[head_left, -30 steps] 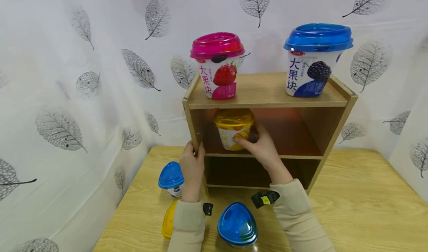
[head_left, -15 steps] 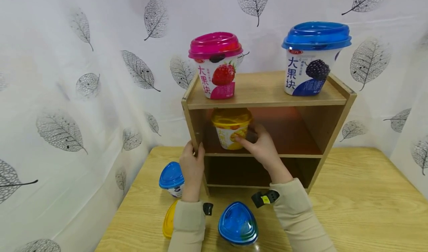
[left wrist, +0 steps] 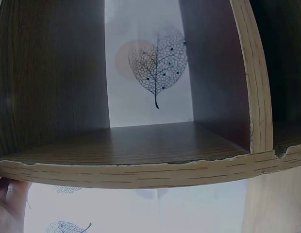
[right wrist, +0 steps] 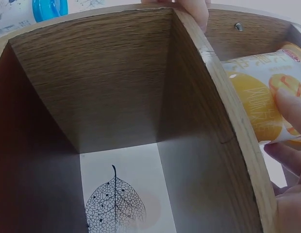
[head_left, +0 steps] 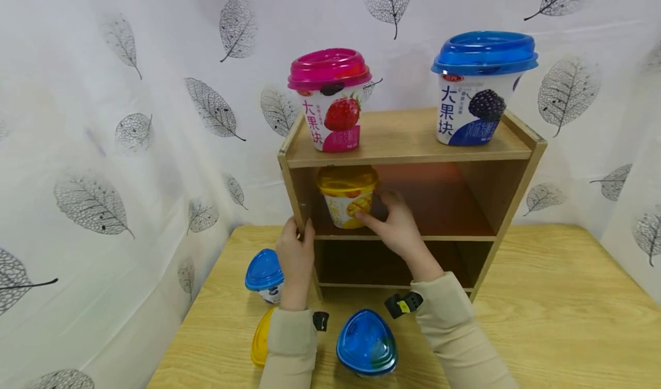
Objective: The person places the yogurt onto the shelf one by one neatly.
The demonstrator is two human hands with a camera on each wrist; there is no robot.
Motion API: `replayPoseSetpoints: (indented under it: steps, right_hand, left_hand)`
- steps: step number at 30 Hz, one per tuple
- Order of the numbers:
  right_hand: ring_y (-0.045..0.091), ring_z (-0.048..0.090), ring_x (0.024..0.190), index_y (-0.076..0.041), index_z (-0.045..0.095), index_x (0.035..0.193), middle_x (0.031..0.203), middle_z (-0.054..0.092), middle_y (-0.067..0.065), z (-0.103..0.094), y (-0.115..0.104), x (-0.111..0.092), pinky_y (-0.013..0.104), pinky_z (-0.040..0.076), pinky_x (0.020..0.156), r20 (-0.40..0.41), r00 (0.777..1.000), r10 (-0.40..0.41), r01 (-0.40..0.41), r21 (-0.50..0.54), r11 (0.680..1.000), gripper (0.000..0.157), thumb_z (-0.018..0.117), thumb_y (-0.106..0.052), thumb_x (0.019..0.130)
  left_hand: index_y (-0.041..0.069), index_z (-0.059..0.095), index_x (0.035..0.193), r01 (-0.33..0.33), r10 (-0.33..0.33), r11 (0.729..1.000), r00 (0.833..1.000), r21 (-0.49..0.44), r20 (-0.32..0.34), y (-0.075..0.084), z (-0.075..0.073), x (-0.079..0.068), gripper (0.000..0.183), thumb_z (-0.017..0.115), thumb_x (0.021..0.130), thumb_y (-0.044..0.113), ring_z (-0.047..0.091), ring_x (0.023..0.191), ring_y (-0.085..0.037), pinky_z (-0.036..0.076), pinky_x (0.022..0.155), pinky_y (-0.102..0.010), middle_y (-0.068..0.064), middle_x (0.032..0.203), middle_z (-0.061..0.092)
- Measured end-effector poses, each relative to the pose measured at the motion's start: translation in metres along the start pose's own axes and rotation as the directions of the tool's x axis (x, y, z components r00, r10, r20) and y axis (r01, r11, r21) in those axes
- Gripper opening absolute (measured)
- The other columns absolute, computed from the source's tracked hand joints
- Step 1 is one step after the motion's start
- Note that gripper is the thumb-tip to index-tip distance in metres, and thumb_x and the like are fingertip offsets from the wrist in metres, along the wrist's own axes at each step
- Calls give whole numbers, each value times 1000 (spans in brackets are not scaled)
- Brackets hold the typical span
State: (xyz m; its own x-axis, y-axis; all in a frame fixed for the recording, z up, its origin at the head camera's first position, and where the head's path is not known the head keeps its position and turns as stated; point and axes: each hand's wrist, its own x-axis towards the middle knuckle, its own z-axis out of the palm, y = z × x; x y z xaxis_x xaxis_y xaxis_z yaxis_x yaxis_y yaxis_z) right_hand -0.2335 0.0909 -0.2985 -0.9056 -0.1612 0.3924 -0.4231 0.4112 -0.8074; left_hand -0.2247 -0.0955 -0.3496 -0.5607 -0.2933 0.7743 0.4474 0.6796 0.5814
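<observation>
My right hand (head_left: 396,224) holds a yellow-lidded mango yogurt cup (head_left: 345,198) upright in the left part of the shelf's middle compartment, thumb on its front and fingers at its right side. The right wrist view shows the same yogurt cup (right wrist: 267,97) from close by, with the thumb on the mango print. My left hand (head_left: 296,257) grips the front edge of the left side panel of the wooden shelf (head_left: 408,158). In the left wrist view, part of the left hand (left wrist: 10,204) shows at the lower left, against the panel's edge.
On the shelf's top stand a pink-lidded strawberry cup (head_left: 330,99) and a blue-lidded blackberry cup (head_left: 480,88). A blue-lidded cup (head_left: 264,274), a yellow lid (head_left: 260,340) and another blue-lidded cup (head_left: 367,343) are on the wooden table (head_left: 568,320) in front.
My right hand has moved the mango yogurt cup left, nearer the side panel. The left hand keeps its grip on the shelf. The head view has shifted slightly.
</observation>
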Motion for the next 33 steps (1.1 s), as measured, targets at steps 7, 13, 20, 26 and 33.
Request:
replayPoseSetpoints:
  steps: [7, 13, 20, 26, 33]
  right_hand:
    - [31, 35, 118, 0, 40, 127, 127, 39, 18, 1, -1, 0, 47, 29, 96, -23, 999, 44, -43, 45, 998, 59, 66, -23, 79]
    - [27, 34, 121, -2, 38, 129, 129, 39, 15, -1, 3, -4, 44, 31, 96, -78, 994, 72, -56, 190, 980, 56, 63, -20, 82]
    - [23, 44, 113, 5, 45, 119, 120, 47, 17, -14, 11, -26, 30, 36, 93, -237, 968, -82, 170, 380, 909, 36, 56, -2, 85]
    - [20, 55, 97, 15, 51, 107, 105, 54, 23, -36, 19, -60, 22, 44, 81, -481, 857, -187, 412, 420, 809, 26, 52, 10, 82]
    - [16, 55, 86, 8, 56, 96, 90, 58, 8, -64, 51, -90, 18, 44, 75, -742, 669, -38, 441, 355, 825, 22, 56, 14, 75]
  left_hand:
    - [-6, 59, 86, 20, -19, 1000, 1000, -5, 8, -1, 0, 1, 13, 58, 83, 7, 58, 59, -25, 49, 51, -37, -16, 71, 61]
    - [-6, 59, 86, 20, -20, 1000, 1000, -4, 8, 1, 1, 0, 14, 58, 82, 7, 59, 60, -27, 50, 52, -39, -17, 72, 61]
    - [-5, 59, 86, 19, -19, 1000, 1000, -6, 13, -1, 1, 0, 14, 59, 82, 8, 60, 62, -28, 50, 53, -39, -17, 74, 62]
    - [-6, 59, 87, 17, -17, 1000, 1000, -4, 7, -3, 1, 0, 15, 59, 82, 8, 61, 64, -29, 51, 54, -40, -18, 76, 62]
    - [-6, 59, 86, 18, -18, 1000, 1000, -8, 10, -2, 1, 0, 15, 58, 82, 8, 60, 62, -28, 50, 53, -40, -18, 74, 62]
